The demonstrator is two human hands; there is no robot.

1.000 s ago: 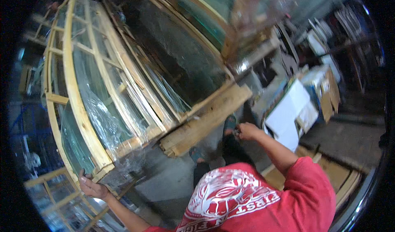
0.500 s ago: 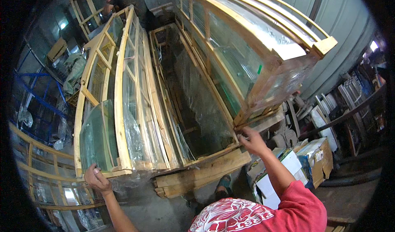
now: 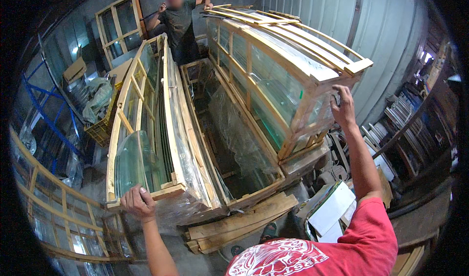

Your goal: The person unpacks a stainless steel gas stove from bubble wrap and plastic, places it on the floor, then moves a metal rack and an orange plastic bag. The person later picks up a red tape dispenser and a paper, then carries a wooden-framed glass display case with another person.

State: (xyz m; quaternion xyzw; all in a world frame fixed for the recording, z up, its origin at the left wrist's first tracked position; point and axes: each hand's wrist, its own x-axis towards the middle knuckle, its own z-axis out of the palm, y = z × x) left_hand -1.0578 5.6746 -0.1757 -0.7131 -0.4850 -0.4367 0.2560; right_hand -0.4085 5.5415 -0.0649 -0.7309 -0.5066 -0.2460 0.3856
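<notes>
My left hand [image 3: 138, 202] is closed over the front end rail of a slatted wooden crate [image 3: 177, 171], its thumb uppermost. Clear green-tinted glass sheets [image 3: 133, 158] stand on edge inside that crate, some with rounded corners. My right hand [image 3: 343, 107] is raised beside the near end of a taller wooden crate [image 3: 300, 124]; its fingers are bent and apart, holding nothing. Whether the fingertips touch the crate is hard to tell. Plastic film wraps this taller crate, and glass panes show through its side. Between the two lies a lower, film-lined wooden frame [image 3: 254, 190].
A co-worker [image 3: 178, 29] stands at the far end, one hand on the tall crate's top. Loose planks [image 3: 239, 222] lie on the floor before me. Cardboard and white sheets [image 3: 327, 215] stand to the right, a slatted frame [image 3: 53, 205] at left, a yellow basket [image 3: 100, 132] behind.
My right hand has risen from the lower frame's corner to the tall crate's upper end. The left crate appears farther right in view, my left hand still on its rail. The co-worker shows more fully.
</notes>
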